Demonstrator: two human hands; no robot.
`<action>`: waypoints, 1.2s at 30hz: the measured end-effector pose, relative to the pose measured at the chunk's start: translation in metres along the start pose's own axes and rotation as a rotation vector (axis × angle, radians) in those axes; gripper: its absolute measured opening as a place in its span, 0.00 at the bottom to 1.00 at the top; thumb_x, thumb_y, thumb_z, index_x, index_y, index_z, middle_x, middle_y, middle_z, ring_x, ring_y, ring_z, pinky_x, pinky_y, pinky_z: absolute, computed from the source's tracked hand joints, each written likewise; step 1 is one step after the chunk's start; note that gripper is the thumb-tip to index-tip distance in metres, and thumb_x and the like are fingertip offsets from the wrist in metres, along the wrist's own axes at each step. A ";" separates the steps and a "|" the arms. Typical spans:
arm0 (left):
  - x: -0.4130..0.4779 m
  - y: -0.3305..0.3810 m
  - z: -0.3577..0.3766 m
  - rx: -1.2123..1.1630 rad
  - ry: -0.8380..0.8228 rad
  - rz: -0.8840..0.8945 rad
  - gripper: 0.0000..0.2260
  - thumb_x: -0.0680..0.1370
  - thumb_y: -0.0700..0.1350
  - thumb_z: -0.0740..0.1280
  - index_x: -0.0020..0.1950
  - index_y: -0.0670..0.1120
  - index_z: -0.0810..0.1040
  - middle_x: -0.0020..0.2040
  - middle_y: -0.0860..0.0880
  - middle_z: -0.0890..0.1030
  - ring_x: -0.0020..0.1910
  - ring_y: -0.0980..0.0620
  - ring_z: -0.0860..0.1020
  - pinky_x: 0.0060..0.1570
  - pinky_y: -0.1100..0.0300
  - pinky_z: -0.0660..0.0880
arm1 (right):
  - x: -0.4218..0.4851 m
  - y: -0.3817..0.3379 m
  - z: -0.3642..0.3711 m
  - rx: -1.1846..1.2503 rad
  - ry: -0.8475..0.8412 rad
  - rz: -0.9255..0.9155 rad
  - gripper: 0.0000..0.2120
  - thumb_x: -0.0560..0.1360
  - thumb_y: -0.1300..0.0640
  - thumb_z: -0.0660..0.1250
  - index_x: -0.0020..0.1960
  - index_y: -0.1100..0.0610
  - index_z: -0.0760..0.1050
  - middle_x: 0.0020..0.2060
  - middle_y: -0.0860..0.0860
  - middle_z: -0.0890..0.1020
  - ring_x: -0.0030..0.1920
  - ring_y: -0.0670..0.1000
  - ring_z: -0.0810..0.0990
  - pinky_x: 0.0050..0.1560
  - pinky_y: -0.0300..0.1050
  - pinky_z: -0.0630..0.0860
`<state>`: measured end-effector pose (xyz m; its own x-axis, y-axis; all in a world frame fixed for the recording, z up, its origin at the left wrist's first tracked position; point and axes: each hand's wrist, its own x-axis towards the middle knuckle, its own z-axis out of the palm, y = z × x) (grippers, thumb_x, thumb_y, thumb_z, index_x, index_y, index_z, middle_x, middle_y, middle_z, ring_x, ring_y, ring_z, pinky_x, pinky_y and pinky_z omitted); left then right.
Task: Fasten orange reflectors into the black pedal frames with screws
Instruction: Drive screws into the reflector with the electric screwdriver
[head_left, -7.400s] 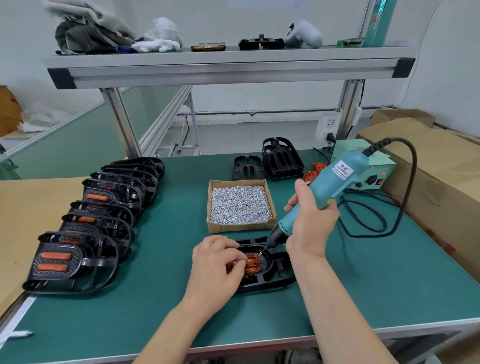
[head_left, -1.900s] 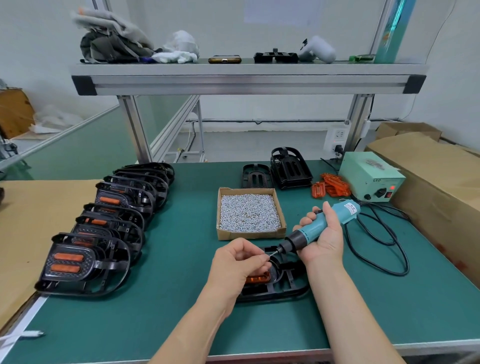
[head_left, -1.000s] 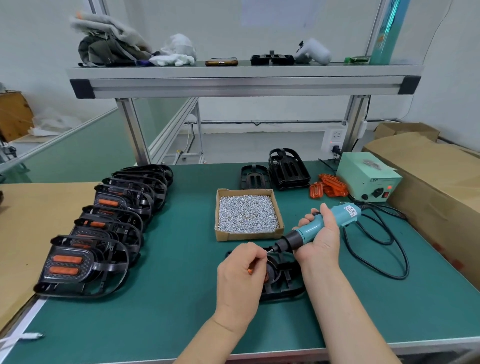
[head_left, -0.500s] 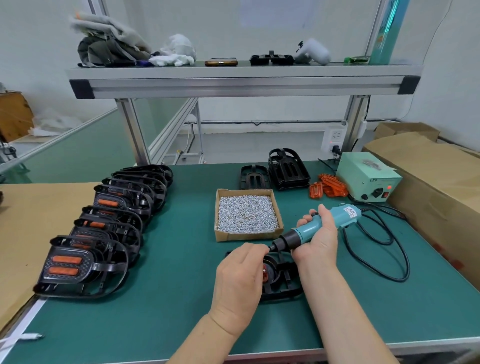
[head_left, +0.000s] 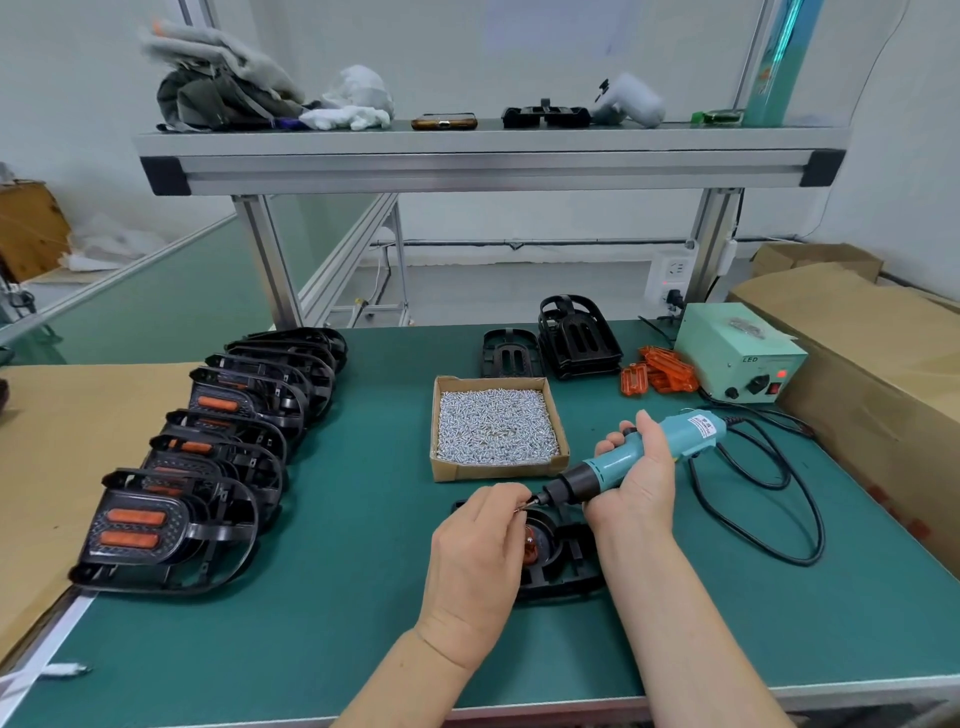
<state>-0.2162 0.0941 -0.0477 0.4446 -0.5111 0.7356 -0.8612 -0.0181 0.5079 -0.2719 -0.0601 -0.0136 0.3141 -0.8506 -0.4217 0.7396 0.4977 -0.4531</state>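
Observation:
A black pedal frame (head_left: 563, 569) lies on the green mat near the front edge, with an orange reflector (head_left: 531, 545) partly showing inside it. My left hand (head_left: 480, 561) hovers over the frame and pinches a small screw (head_left: 521, 508) at the driver's bit. My right hand (head_left: 636, 478) grips a teal electric screwdriver (head_left: 631, 457), held nearly level with its tip pointing left at the screw. A cardboard box of screws (head_left: 496, 428) sits just behind.
A row of black pedals with orange reflectors (head_left: 208, 457) runs along the left. Bare frames (head_left: 576, 343), loose orange reflectors (head_left: 660, 371) and a green power unit (head_left: 740, 358) stand at the back right. The driver's black cable (head_left: 769, 509) loops on the right. Cardboard boxes (head_left: 872, 343) border the right edge.
The screwdriver has dropped from steeply tilted over the frame to nearly level. My left hand lifted off the reflector and now holds a screw at the bit tip.

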 end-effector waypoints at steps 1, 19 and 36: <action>0.000 -0.001 0.000 0.004 -0.005 0.002 0.12 0.75 0.36 0.68 0.52 0.51 0.75 0.42 0.52 0.80 0.39 0.51 0.79 0.40 0.55 0.77 | 0.000 0.000 0.000 -0.003 0.001 -0.003 0.09 0.77 0.55 0.71 0.42 0.54 0.73 0.31 0.46 0.75 0.26 0.43 0.74 0.29 0.34 0.75; -0.007 -0.003 -0.007 0.043 -0.136 -0.112 0.16 0.72 0.49 0.72 0.59 0.51 0.77 0.51 0.56 0.81 0.49 0.54 0.80 0.50 0.58 0.77 | -0.006 0.004 0.003 -0.086 -0.024 -0.023 0.09 0.77 0.53 0.72 0.41 0.53 0.74 0.30 0.46 0.75 0.27 0.43 0.74 0.33 0.36 0.73; -0.016 -0.066 -0.041 0.101 -0.669 -0.241 0.51 0.62 0.74 0.69 0.79 0.59 0.52 0.70 0.68 0.55 0.66 0.79 0.47 0.69 0.68 0.50 | -0.018 0.016 0.011 -0.264 -0.136 -0.229 0.09 0.76 0.54 0.73 0.47 0.55 0.74 0.28 0.47 0.76 0.27 0.44 0.74 0.29 0.36 0.74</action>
<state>-0.1562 0.1388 -0.0745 0.4066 -0.8996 0.1594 -0.7913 -0.2596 0.5536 -0.2593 -0.0385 -0.0043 0.2476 -0.9509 -0.1858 0.6266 0.3034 -0.7178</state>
